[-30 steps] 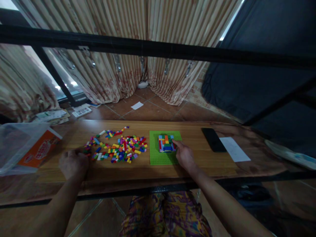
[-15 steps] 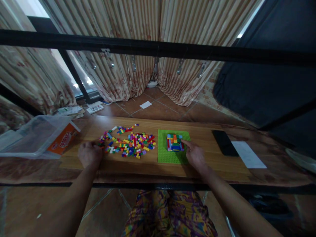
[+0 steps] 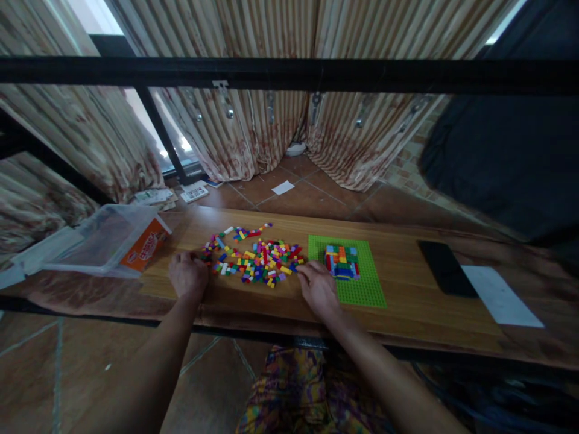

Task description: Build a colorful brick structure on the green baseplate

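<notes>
A pile of small coloured bricks [image 3: 256,260] lies spread on the wooden table [image 3: 407,295]. To its right sits a green baseplate [image 3: 368,286] with a small multicoloured brick build [image 3: 342,262] on it. My left hand [image 3: 187,274] rests on the table at the pile's left edge, fingers curled; what they hold, if anything, is hidden. My right hand [image 3: 316,286] lies between the pile and the baseplate, its fingers bent down at the pile's right edge, beside the plate's left side.
A clear plastic box [image 3: 97,241] with an orange label lies at the table's left end. A black phone [image 3: 446,274] and a white paper [image 3: 502,295] lie to the right. A black bar crosses the view above; curtains hang behind, papers lie on the floor.
My right hand has left the build on the baseplate and moved left to the pile's right edge. My left hand stays at the pile's left. The view has shifted left.
</notes>
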`<state>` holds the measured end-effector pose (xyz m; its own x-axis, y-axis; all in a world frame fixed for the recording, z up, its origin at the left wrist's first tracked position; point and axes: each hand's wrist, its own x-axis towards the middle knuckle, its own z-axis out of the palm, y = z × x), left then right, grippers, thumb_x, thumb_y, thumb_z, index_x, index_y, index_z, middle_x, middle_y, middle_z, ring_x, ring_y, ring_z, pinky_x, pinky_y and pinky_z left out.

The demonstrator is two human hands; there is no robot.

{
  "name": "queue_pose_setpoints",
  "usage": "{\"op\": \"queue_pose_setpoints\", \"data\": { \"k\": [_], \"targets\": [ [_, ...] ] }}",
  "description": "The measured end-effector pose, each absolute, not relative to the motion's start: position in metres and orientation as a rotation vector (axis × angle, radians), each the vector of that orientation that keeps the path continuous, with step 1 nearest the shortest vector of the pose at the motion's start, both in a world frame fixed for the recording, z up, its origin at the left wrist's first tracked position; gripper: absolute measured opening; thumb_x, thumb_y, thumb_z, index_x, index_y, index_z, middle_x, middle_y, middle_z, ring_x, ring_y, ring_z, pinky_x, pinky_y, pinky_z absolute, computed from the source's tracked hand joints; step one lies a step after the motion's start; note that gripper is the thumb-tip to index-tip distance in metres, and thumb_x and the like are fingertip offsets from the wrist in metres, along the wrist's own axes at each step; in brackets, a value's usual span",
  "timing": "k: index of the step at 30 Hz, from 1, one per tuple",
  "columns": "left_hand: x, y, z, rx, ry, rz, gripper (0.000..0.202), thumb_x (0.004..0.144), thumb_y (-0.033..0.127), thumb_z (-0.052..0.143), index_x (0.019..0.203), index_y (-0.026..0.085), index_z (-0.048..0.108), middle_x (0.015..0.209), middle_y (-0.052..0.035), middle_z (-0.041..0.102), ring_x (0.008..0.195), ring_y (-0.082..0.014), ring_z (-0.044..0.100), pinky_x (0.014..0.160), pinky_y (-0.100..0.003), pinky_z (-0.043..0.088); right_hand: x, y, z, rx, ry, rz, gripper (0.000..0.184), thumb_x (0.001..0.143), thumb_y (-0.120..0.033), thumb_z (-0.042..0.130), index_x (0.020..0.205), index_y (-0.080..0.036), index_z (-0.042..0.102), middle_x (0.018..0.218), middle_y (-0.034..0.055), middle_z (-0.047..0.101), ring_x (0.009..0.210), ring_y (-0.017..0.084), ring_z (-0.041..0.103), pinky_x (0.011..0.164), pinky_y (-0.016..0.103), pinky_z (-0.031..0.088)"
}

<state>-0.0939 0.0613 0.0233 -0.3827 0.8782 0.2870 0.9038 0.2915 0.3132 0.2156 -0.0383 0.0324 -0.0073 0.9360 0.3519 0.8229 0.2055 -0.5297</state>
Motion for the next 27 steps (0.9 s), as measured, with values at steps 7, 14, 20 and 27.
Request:
{"op": "queue_pose_setpoints", "data": {
  "k": [7, 14, 20, 27],
  "targets": [
    [-0.093, 0.061, 0.024, -1.711, -2.500, -0.644, 0.032, 0.085, 0.021, 0.042, 0.100, 0.011, 0.067, 0.104, -0.0174, 0.061, 0.103, -0.0311, 0.055, 0.089, -0.041, 0.042, 0.207, -0.024, 0.029, -1.658, -1.910, 0.185, 0.018, 0.088, -0.018, 0.054, 0.091, -0.025, 0.070, 0.090, 0.0049, 0.063, 0.089, 0.021, 0.059, 0.081, 0.031, 0.048],
    [-0.094, 0.060, 0.022, -1.700, -2.498, -0.649, 0.033, 0.085, 0.022, 0.042, 0.102, 0.011, 0.068, 0.106, -0.0181, 0.062, 0.103, -0.0315, 0.055, 0.088, -0.041, 0.043, 0.192, -0.019, 0.028, -1.733, -2.023, 0.133, 0.014, 0.088, -0.021, 0.055, 0.089, -0.024, 0.069, 0.095, 0.0072, 0.062, 0.092, 0.022, 0.056, 0.081, 0.033, 0.047],
    [-0.094, 0.061, 0.024, -1.714, -2.514, -0.619, 0.033, 0.085, 0.020, 0.043, 0.103, 0.009, 0.068, 0.107, -0.0192, 0.062, 0.107, -0.0320, 0.056, 0.089, -0.042, 0.044, 0.187, -0.021, 0.036, -1.712, -1.985, 0.211, 0.015, 0.090, -0.016, 0.051, 0.090, -0.021, 0.065, 0.097, 0.0078, 0.062, 0.096, 0.022, 0.056, 0.084, 0.033, 0.046],
    [-0.093, 0.061, 0.027, -1.701, -2.514, -0.611, 0.032, 0.085, 0.019, 0.046, 0.105, 0.008, 0.068, 0.109, -0.0200, 0.062, 0.106, -0.0320, 0.057, 0.089, -0.042, 0.046, 0.239, -0.052, 0.059, -1.578, -1.596, 0.509, 0.012, 0.089, -0.026, 0.054, 0.091, -0.021, 0.064, 0.087, 0.0035, 0.067, 0.077, 0.018, 0.063, 0.072, 0.030, 0.048]
  ]
}}
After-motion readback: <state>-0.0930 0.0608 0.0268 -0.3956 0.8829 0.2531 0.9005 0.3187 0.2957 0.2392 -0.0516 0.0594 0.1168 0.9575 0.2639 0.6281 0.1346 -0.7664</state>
